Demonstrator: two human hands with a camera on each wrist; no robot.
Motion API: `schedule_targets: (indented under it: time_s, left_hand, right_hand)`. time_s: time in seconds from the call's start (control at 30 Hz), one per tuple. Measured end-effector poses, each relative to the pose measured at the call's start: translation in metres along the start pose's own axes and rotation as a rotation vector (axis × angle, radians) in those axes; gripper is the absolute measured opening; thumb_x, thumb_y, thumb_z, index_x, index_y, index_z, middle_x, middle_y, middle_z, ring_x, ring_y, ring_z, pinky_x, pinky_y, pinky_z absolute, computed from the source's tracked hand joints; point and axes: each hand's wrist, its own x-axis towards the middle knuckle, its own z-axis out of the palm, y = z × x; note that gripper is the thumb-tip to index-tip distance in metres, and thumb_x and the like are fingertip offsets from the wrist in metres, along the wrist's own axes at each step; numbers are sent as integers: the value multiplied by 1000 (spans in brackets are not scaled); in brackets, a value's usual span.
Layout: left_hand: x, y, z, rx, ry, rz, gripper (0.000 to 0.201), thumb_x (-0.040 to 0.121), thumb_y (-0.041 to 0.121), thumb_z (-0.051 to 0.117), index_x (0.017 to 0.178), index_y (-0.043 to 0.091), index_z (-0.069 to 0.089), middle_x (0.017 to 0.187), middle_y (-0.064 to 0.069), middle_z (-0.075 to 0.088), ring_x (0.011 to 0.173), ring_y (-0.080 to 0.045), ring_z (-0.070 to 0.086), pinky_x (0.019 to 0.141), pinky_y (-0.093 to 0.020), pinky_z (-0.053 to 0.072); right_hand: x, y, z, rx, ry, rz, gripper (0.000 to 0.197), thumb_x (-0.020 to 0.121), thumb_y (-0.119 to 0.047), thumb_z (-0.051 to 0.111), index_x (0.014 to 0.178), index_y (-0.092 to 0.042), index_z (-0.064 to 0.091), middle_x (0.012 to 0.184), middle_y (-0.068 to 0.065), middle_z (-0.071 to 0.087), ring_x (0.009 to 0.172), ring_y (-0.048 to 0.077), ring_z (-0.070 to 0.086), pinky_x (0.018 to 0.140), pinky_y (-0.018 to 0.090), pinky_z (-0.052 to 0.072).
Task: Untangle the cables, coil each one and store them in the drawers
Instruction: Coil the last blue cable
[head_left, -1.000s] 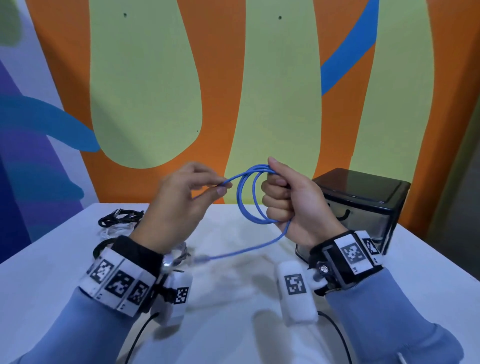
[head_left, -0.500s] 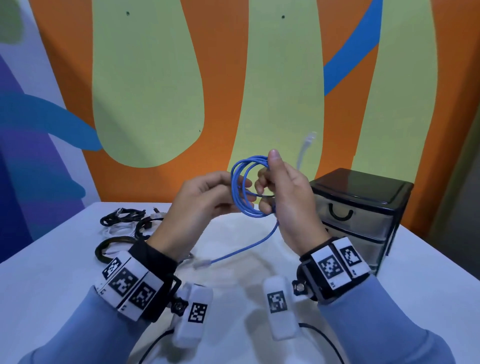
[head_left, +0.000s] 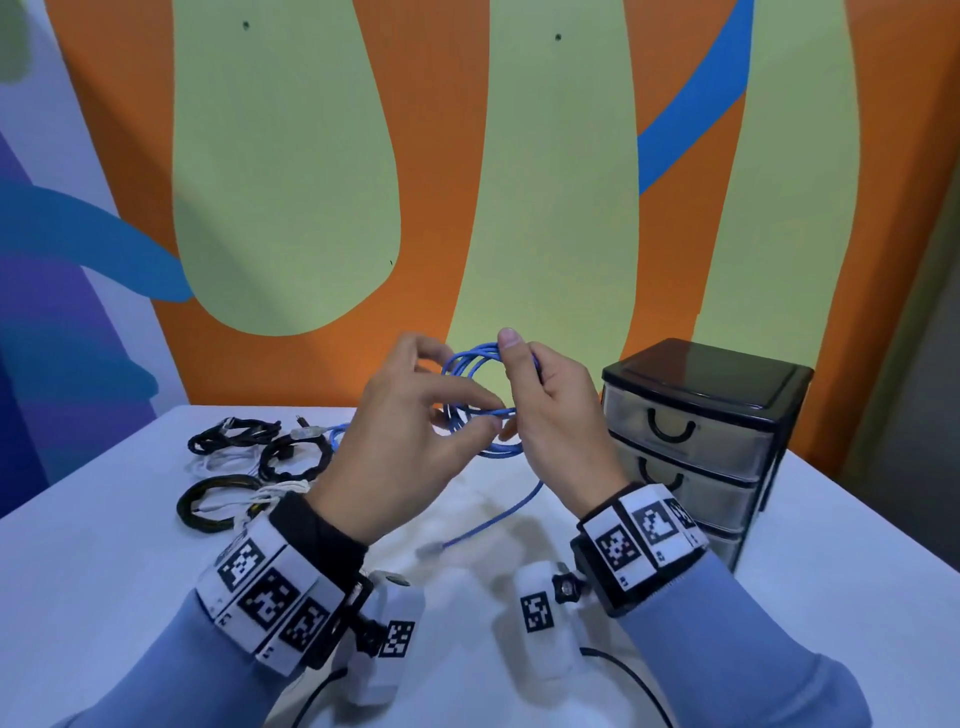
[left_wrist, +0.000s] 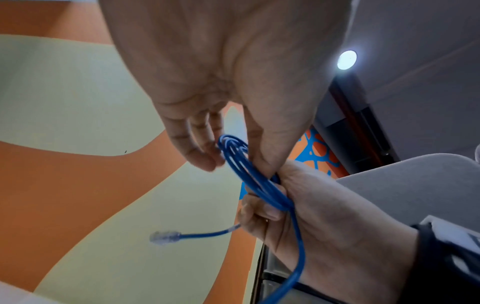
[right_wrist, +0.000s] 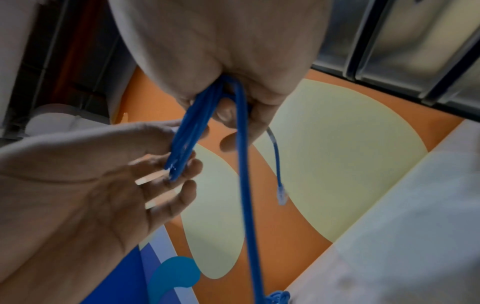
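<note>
- Blue network cable (head_left: 480, 400), held in the air above the white table (head_left: 104, 571), is gathered into several small loops between both hands; one free length hangs down to a clear plug lying near the table, and a second clear plug (left_wrist: 165, 238) sticks out past the right fingers.
- Right hand (head_left: 550, 415) has thumb and curled fingers clamped round the stacked loops on their right side; left hand (head_left: 410, 431) pinches one strand at the loops' near side between thumb and forefinger, its other fingers loosely spread.
- Handling, as a judgement: light, thin and springy, with a smooth jacket; the loops will likely fan out if the clamp loosens, so the best hold is across all turns at once where they bunch together, not on a single strand. The plugs' small latches look easy to snag or snap, so hold the cord, not the plug.
- Drawer unit (head_left: 701, 431), black-topped with translucent drawers and black handles, stands just right of the right hand; all visible drawers look closed, so one hand must be freed to open one.
- Black coiled cables (head_left: 293, 457) and white cables (head_left: 223, 460) lie well left on the table, with another blue stretch behind them; they are apart from the hanging tail and do not block the way to the drawers.
</note>
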Motion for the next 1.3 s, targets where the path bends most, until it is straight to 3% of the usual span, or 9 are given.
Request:
schedule_targets:
  time_s: [0.13,0.4,0.53,0.63,0.73,0.9,1.03,1.2,1.3]
  left_hand:
    - [5,1,-6,-139,90,-4,12,90,30,84,97,40,82,121,3,45,112,-10,55,93,-29,48]
    - [11,14,-11,-880,83,-344,6,99,17,63,102,14,67,85,-8,71,72,-17,62,73,-26,51]
    - [12,18,-18,-1238,102,-533,19,103,15,50,94,6,65,100,-25,78,84,-27,78,76,-26,64]
    - [15,19,-24,-1319,180,-609,6,87,11,70,82,7,71,83,-15,75,66,-13,73,65,-14,60]
    - [17,18,-31,-1358,105,-693,27,81,4,67,109,4,69,81,-6,65,47,-3,53,42,-8,42]
    - [18,6,-35,-1001,4,-596,32,101,5,57,131,-1,66,78,-1,59,47,-4,38,39,-12,28]
    - [15,-2,-31,-482,-20,-357,18,104,10,63,117,7,75,84,-8,77,63,-11,60,58,-16,46]
    - [16,-8,-29,-100,140,-150,8,98,21,76,92,20,81,78,6,76,69,-8,65,68,-19,50]
    - [17,-13,-32,96,170,-117,8,97,28,77,90,28,80,85,7,75,80,-14,66,78,-34,52]
  right_hand:
    - [5,3,-6,160,25,131,51,111,-44,43,75,-9,53,58,7,50,51,16,48,48,31,45]
    - [9,10,-8,338,39,363,48,109,-47,46,83,-13,67,70,-2,67,58,11,61,53,26,52]
    - [8,6,-9,424,52,322,49,110,-44,47,72,-13,55,79,8,69,62,20,65,64,33,56]
    - [8,3,-6,350,78,215,45,110,-46,45,79,-17,61,81,10,74,70,33,71,81,48,55]
    - [6,-1,-6,369,117,137,44,110,-46,44,78,-20,61,79,14,75,74,36,69,85,51,54]
    - [8,-3,-8,447,128,170,49,110,-46,45,70,-19,48,67,11,68,66,27,62,68,37,53]
    - [7,-4,-12,535,149,253,45,109,-47,46,75,-17,43,63,6,63,56,20,64,54,27,52]
    - [4,-10,-10,660,130,307,44,107,-47,51,77,-15,45,65,7,63,62,23,65,64,33,58]
    - [3,-15,-6,644,95,285,44,107,-46,51,76,-14,46,66,7,65,61,22,66,61,32,59]
